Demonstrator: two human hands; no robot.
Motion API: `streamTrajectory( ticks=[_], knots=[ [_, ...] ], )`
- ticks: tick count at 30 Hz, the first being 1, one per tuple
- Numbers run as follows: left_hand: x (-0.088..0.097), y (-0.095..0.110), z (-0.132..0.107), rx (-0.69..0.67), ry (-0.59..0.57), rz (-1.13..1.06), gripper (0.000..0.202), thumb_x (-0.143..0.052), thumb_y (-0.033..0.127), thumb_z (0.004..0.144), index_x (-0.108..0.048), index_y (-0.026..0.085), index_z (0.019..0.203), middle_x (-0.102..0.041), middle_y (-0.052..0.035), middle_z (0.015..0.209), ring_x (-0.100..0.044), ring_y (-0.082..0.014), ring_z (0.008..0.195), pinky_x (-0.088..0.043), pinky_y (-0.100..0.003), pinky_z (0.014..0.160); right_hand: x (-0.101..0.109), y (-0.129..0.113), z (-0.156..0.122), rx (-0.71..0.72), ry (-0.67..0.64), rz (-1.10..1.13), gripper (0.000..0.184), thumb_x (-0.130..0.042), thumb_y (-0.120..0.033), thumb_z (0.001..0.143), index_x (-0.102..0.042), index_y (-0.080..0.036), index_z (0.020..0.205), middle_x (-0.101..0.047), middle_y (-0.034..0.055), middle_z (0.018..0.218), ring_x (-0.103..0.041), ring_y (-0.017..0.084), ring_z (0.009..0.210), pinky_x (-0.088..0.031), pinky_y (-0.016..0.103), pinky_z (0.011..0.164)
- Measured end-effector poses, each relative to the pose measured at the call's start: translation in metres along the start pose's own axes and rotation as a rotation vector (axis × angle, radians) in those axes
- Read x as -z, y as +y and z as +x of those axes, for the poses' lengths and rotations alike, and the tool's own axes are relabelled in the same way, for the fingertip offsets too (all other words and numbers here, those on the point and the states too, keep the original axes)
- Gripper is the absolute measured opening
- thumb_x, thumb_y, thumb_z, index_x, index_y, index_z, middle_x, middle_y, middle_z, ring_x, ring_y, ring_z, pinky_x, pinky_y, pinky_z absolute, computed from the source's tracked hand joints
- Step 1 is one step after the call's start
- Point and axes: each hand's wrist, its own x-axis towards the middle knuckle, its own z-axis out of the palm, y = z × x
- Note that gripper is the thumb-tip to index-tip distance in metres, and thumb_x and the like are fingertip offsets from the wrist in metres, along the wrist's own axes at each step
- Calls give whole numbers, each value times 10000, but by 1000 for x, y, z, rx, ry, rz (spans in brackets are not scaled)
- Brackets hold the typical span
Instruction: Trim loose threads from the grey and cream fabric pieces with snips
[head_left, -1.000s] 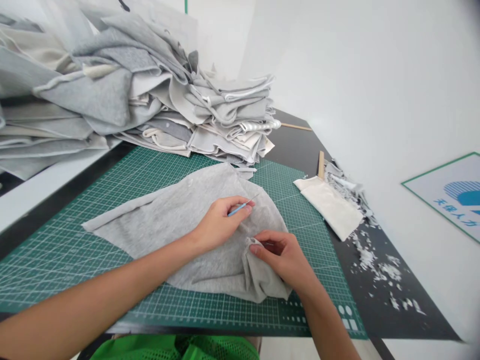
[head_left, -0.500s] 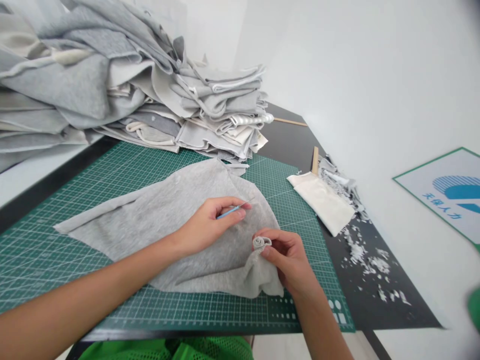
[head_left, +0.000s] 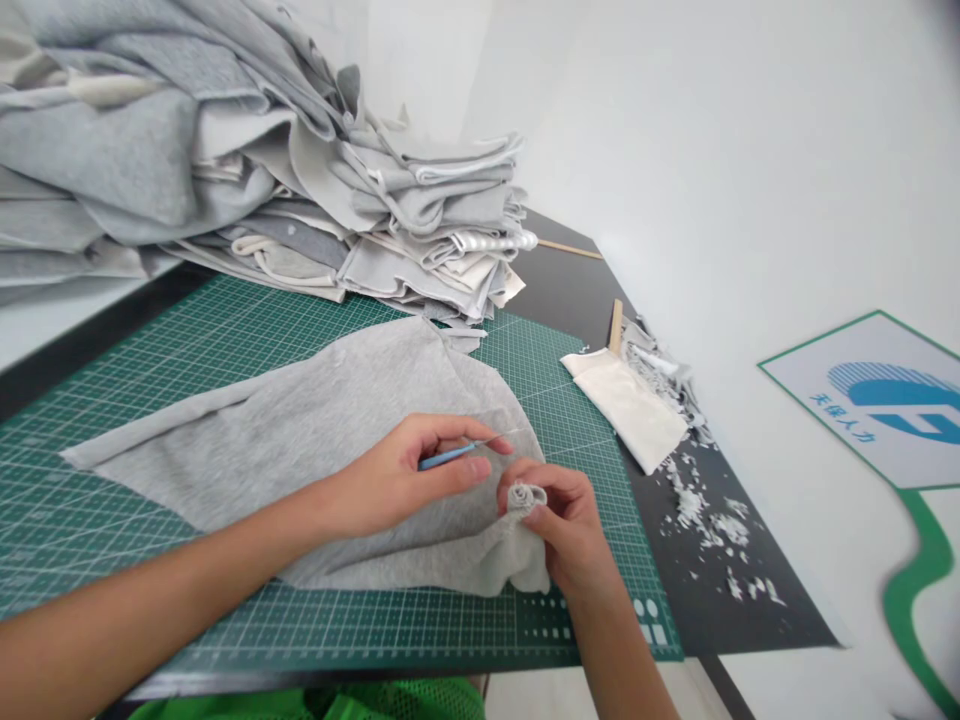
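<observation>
A light grey piece of knit fabric (head_left: 300, 420) lies spread on a green cutting mat (head_left: 360, 630). Over its middle, my left hand (head_left: 405, 470) is closed around a slim blue-handled tool (head_left: 448, 457) with a thin metal shaft pointing right. The shape of its tip is too fine to make out. My right hand (head_left: 566, 515) pinches the fabric's near right corner, where a rolled end (head_left: 523, 497) shows as a small spiral between thumb and fingers. The tool's tip is close to the right fingers, just above the roll.
Tall stacks of folded grey and cream fabric (head_left: 427, 190) stand at the back left. Right of the mat, on the black tabletop (head_left: 772, 620), lie a folded cream cloth (head_left: 626, 405), a wooden strip (head_left: 616, 325) and white scraps (head_left: 690, 500). A sign (head_left: 877, 400) is at the far right.
My left hand has shifted slightly down, bringing the tool nearer the rolled end, and its fingers are a little straighter. My right hand keeps its pinch. The whole view has shifted slightly.
</observation>
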Motion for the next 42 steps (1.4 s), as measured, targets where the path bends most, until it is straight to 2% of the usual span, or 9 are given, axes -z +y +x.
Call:
streamTrajectory(
  ticks=[2, 5, 7, 9, 11, 13, 21, 26, 42],
  knots=[
    [-2, -1, -1, 43, -25, -48, 334, -554, 443, 954, -702, 198, 1126, -548, 28, 687, -456, -93, 613, -369, -205, 559, -1, 0, 0, 11, 1, 14, 80, -831, -294, 744, -789, -253, 797, -692, 3, 731, -578, 138, 660, -459, 253, 618],
    [-4, -2, -2, 76, -39, -103, 429, -486, 516, 977, -697, 183, 1145, -334, 63, 582, -299, -83, 529, -256, -201, 472, -1, -1, 1, 24, -7, 32, 86, -830, -304, 746, -792, -259, 808, -694, 5, 725, -580, 139, 655, -469, 263, 639],
    [-5, 1, -2, 35, -40, -89, 397, -498, 495, 981, -709, 196, 1136, -468, 41, 625, -405, -85, 576, -341, -195, 520, -1, -1, 1, 36, -15, 40, 94, -837, -294, 737, -797, -268, 818, -700, 4, 722, -590, 141, 659, -489, 278, 681],
    [-5, 5, -3, -22, -62, -62, 331, -518, 440, 988, -720, 224, 1133, -673, -4, 827, -577, -111, 756, -456, -207, 679, -1, -1, 1, 47, -18, 45, 102, -847, -277, 724, -800, -273, 815, -706, 3, 719, -601, 140, 661, -501, 283, 706],
    [-4, 8, -4, -68, -100, -29, 287, -534, 386, 991, -715, 248, 1167, -731, -31, 1085, -641, -158, 995, -484, -250, 867, -1, -1, -1, 51, -16, 51, 111, -853, -262, 717, -802, -282, 813, -721, 1, 738, -616, 136, 667, -506, 268, 693],
    [-3, 10, -5, -90, -133, 16, 283, -558, 354, 982, -698, 261, 1209, -728, -36, 1168, -655, -176, 1057, -488, -270, 917, 0, -1, -2, 45, -19, 64, 137, -861, -243, 706, -803, -295, 819, -745, -2, 790, -644, 129, 690, -508, 241, 668],
    [2, 14, -7, -228, -207, 198, 266, -592, 258, 953, -698, 231, 1195, -766, -18, 1005, -692, -135, 839, -484, -203, 724, 1, -2, -3, 41, -33, 101, 150, -887, -231, 660, -813, -296, 775, -771, 18, 780, -687, 155, 679, -547, 265, 654],
    [0, 18, -6, -305, -186, 278, 268, -615, 266, 937, -700, 211, 1185, -720, 5, 768, -582, -89, 608, -405, -195, 598, 1, -4, -3, 46, -32, 117, 156, -902, -250, 641, -815, -291, 764, -777, 25, 751, -682, 153, 677, -549, 256, 645],
    [-2, 20, -9, -290, -209, 329, 272, -564, 318, 972, -689, 211, 1189, -665, 8, 703, -521, -93, 552, -351, -210, 548, 2, -3, -4, 69, -45, 92, 162, -881, -193, 656, -814, -302, 756, -786, 31, 731, -669, 172, 642, -547, 291, 629]
  ],
)
